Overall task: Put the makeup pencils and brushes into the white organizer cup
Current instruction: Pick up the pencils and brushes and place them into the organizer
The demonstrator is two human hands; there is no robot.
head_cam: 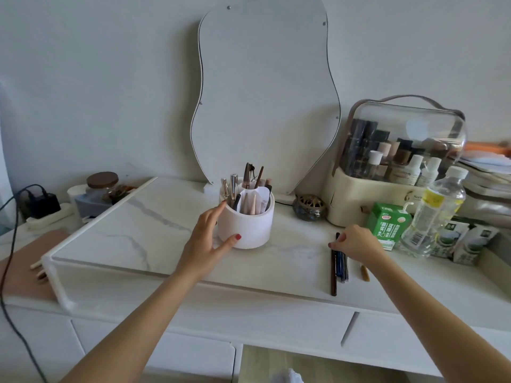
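Pencils (338, 265) on marbled white vanity top (138, 225), organizer cup (247, 226) alongside.

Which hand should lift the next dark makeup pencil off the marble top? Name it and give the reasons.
Right. The right hand already has its fingertips on the dark makeup pencils lying beside it. The left hand is busy touching the round white organizer cup, probably steadying it, and lies farther from them.
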